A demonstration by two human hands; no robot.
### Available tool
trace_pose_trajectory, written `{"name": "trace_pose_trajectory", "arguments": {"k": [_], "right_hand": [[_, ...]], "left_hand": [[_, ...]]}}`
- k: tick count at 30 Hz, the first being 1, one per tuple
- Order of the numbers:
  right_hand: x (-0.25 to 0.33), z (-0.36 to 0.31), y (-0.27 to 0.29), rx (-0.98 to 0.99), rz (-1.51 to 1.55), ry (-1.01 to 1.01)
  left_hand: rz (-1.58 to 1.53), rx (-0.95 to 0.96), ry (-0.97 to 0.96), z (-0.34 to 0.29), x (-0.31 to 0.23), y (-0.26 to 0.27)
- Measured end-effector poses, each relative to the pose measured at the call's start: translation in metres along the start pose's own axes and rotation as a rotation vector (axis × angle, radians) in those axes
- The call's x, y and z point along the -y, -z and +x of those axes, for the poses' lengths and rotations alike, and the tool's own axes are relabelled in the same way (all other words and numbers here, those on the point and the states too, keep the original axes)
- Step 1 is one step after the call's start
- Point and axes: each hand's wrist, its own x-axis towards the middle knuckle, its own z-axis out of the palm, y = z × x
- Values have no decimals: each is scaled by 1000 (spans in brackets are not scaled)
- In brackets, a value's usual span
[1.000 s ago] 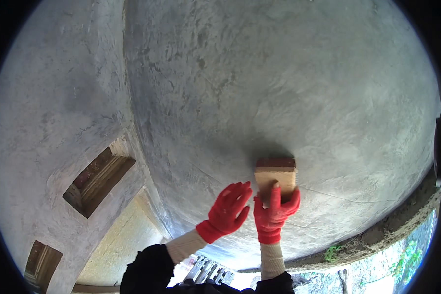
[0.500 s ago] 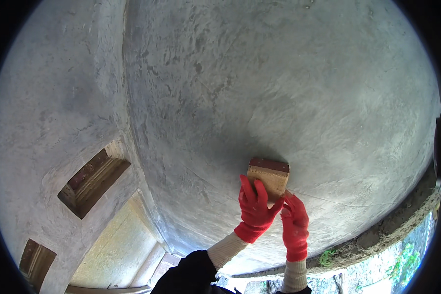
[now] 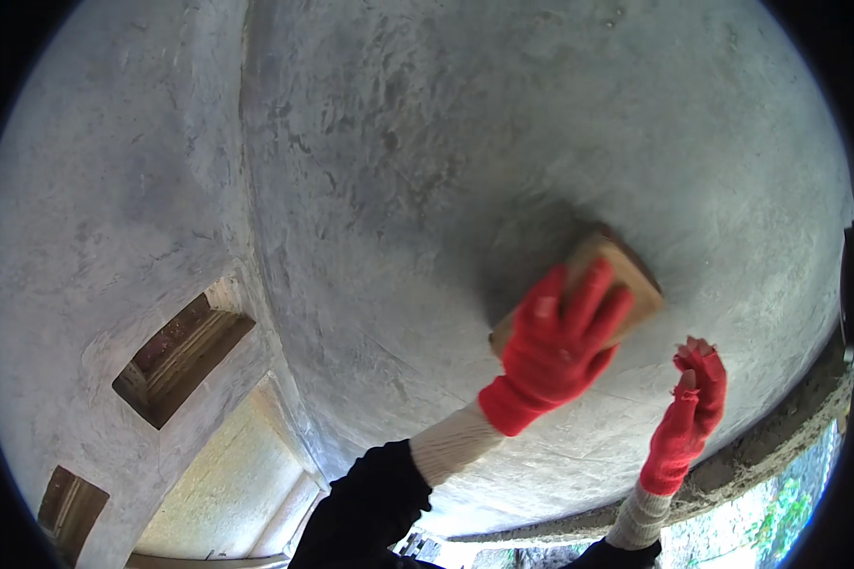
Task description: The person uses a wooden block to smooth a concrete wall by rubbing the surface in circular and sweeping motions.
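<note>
My left hand [image 3: 562,349], in a red glove, is wrapped over a tan wooden sanding block [image 3: 639,289] and presses it to the grey plaster surface [image 3: 399,209]. The block lies tilted, with a darker reddish-brown layer along its far edge, and is blurred by motion. Off to the right, my right hand [image 3: 688,412] hovers with nothing in it. Its red glove has frayed, cut-off fingertips, and the bare fingers are stretched out, apart from the block.
Two rectangular recesses open in the left wall: a larger one [image 3: 182,358] and a smaller one [image 3: 71,512]. A pale panel [image 3: 223,479] lies below them. On the right, a rough ledge [image 3: 769,450] curves along the plaster's edge, with green plants [image 3: 786,512] beyond.
The left hand has swept the sanding block up and to the right, turning it. My right hand, which was touching the block's lower corner, has let go and moved right.
</note>
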Motion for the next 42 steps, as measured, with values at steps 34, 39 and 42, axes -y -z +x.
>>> {"name": "trace_pose_trajectory", "arguments": {"k": [34,39,42], "right_hand": [[-1,167,-65,97,-125,439],[-8,164,-78,87,-132,449],[-8,165,-70,59,-145,420]], "left_hand": [[14,-278,751,-171,60,-14],[21,51,174,-202,9,-30],[30,-46,-279,-188,-3,-37]]}}
